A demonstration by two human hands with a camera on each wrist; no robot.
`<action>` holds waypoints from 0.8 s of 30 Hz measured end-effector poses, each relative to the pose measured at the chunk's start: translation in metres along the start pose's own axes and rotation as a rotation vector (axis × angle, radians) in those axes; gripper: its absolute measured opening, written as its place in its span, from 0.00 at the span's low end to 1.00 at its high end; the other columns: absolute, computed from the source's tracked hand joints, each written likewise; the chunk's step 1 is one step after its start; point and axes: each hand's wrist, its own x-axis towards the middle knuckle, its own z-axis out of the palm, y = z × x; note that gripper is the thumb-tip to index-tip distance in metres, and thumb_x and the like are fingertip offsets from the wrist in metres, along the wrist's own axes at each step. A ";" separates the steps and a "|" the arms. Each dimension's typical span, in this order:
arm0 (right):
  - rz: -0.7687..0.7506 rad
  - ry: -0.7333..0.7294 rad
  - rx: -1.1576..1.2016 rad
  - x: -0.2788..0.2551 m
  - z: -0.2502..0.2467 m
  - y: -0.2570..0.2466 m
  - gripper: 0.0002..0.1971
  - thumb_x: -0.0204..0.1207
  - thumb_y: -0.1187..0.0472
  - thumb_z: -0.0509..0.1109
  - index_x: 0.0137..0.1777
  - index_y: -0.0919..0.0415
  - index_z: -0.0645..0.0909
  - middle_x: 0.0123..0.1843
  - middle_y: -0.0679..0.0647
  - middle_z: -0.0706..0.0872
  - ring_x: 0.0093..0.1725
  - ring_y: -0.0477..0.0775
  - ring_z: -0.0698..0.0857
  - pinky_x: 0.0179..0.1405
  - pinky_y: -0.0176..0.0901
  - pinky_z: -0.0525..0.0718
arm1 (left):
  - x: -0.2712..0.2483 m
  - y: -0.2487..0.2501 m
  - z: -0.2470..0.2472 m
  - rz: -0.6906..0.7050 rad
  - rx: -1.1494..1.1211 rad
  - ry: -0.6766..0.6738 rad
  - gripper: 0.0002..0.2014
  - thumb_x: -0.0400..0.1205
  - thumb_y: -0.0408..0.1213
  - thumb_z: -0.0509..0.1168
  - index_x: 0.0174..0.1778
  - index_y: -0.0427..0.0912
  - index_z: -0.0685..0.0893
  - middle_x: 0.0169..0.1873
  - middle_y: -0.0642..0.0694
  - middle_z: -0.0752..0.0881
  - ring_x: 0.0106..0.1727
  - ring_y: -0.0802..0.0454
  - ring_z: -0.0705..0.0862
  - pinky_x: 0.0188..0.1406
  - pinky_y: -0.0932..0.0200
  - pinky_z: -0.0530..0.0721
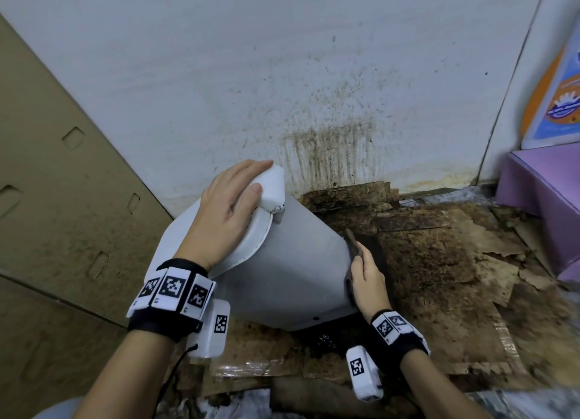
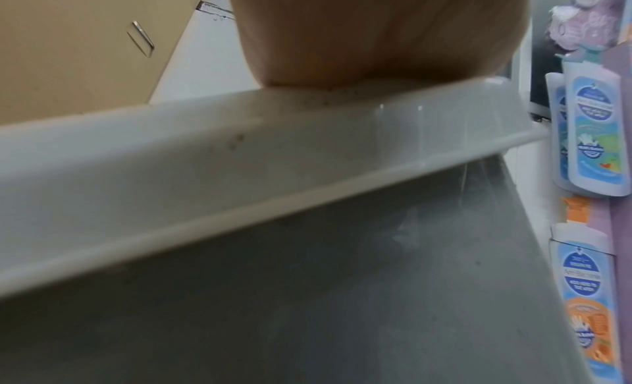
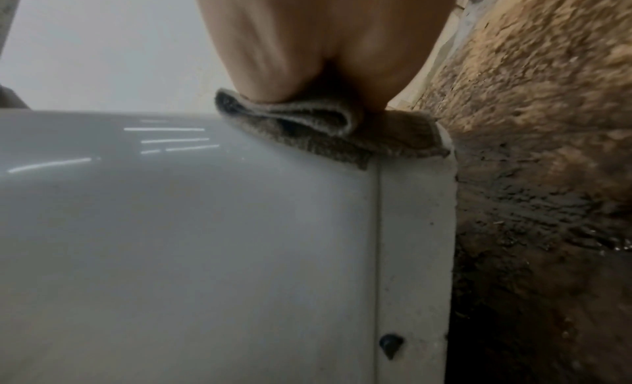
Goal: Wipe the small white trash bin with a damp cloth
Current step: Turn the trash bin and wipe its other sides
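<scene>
The small white trash bin [image 1: 298, 261] is tilted on its side, top toward the left, base toward the right. My left hand [image 1: 232, 199] lies over the lid [image 1: 251, 243], thumb and fingers on either side of the white hinge block, holding the bin. In the left wrist view the palm [image 2: 376, 38] sits on the lid's rim [image 2: 239, 160]. My right hand [image 1: 367, 277] grips a dark brownish cloth [image 1: 353, 246] and presses it on the bin's base edge. The right wrist view shows the folded cloth [image 3: 325, 130] under the hand [image 3: 325, 38] on the glossy bin wall [image 3: 171, 227].
A tan cardboard box [image 1: 62, 167] leans at the left. The white wall [image 1: 329, 149] behind has dark streaks. Soaked, dirty cardboard sheets [image 1: 439, 261] cover the floor. A purple box [image 1: 546, 192] stands at the right, with packaged soap bottles [image 2: 595, 133] near it.
</scene>
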 end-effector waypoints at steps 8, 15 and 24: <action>-0.087 0.134 0.118 -0.015 0.013 -0.036 0.19 0.91 0.57 0.53 0.78 0.54 0.75 0.44 0.50 0.86 0.40 0.41 0.83 0.33 0.27 0.76 | -0.002 -0.001 -0.004 -0.015 0.005 -0.001 0.21 0.92 0.47 0.50 0.81 0.57 0.75 0.77 0.61 0.76 0.82 0.61 0.68 0.82 0.39 0.64; -0.268 0.053 0.417 -0.031 0.015 -0.132 0.19 0.91 0.57 0.53 0.79 0.54 0.74 0.65 0.42 0.85 0.65 0.37 0.83 0.65 0.37 0.81 | -0.001 0.006 0.009 -0.046 -0.064 0.023 0.25 0.90 0.53 0.53 0.84 0.54 0.71 0.80 0.58 0.76 0.81 0.59 0.72 0.81 0.42 0.70; -0.375 0.034 0.369 -0.047 0.013 -0.159 0.21 0.92 0.56 0.53 0.83 0.53 0.68 0.69 0.32 0.76 0.69 0.22 0.73 0.73 0.28 0.72 | -0.002 0.035 0.027 -0.024 -0.108 0.069 0.21 0.91 0.48 0.55 0.77 0.44 0.78 0.73 0.52 0.77 0.77 0.58 0.73 0.79 0.52 0.70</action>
